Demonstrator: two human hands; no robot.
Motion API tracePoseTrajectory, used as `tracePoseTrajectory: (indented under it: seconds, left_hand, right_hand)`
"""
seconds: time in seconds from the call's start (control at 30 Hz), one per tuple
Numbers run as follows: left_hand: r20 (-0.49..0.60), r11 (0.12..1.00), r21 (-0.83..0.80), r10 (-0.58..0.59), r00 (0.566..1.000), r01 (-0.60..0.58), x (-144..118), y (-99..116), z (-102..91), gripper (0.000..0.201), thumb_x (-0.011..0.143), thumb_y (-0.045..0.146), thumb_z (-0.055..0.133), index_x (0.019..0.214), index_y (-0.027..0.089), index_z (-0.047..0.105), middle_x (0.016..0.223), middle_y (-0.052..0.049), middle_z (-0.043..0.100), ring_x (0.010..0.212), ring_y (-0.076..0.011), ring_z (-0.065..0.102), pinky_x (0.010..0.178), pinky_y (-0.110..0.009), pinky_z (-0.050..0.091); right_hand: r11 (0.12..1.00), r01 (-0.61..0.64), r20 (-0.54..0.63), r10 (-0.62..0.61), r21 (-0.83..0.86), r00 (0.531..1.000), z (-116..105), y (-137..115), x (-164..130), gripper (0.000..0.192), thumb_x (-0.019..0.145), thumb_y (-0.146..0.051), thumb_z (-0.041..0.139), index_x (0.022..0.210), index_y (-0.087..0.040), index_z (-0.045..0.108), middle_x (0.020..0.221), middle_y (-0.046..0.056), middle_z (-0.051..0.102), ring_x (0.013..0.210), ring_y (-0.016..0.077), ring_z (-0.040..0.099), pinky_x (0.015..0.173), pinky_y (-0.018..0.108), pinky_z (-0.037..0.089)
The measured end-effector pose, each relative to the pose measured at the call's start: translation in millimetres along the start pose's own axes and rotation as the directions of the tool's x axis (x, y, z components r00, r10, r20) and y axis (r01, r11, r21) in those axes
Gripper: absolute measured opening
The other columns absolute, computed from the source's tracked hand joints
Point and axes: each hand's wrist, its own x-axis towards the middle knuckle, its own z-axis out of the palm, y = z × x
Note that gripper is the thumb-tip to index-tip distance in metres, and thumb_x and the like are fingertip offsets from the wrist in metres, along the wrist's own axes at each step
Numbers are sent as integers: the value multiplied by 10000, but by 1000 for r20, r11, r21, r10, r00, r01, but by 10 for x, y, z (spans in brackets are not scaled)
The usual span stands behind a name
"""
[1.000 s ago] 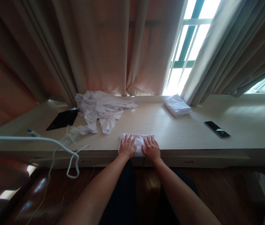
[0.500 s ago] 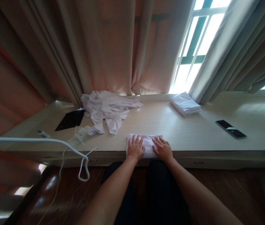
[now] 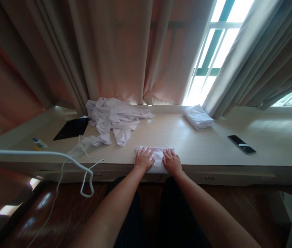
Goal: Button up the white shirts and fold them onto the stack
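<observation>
Both hands lie flat, fingers spread, on the folded white cloth (image 3: 157, 159) at the desk's (image 3: 213, 151) near edge (long axis left-right), left hand (image 3: 143, 160) and right hand (image 3: 172, 162) equally near.

Ahead of your hands the bench (image 3: 176, 136) lies bare up to the curtain (image 3: 125, 51), so you can pass straight forward. To your left, a crumpled white garment pile (image 3: 115, 119), a tangle of white cable (image 3: 84, 148) and a dark tablet (image 3: 71, 128) block the way. To your right, open surface runs between a folded white stack (image 3: 198, 117) by the window and a black phone (image 3: 241, 144).
</observation>
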Motion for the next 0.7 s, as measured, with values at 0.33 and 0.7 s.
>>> tracePoseTrajectory:
  seconds: [0.33, 0.7]
  left_hand:
    - [6, 1000, 25, 3, 1000, -3, 103, -52, 130, 560, 949, 541, 372, 1480, 368, 418, 1572, -36, 383, 1470, -322, 234, 1190, -578, 87]
    - [121, 997, 43, -69, 990, 64, 403, 4, 224, 598, 960, 519, 315, 1536, 359, 307, 1616, -34, 301, 1504, -320, 167, 1194, -586, 3]
  right_hand:
    - [988, -153, 1, 153, 1, 988, 43, -342, 99, 739, 937, -667, 339, 1528, -225, 362, 1587, 227, 278, 1474, 435, 171, 1110, 620, 104]
    - [988, -147, 86, 143, 41, 986, 5, -252, 242, 754, 942, -655, 319, 1547, -205, 321, 1615, 217, 210, 1492, 434, 108, 1130, 616, 66]
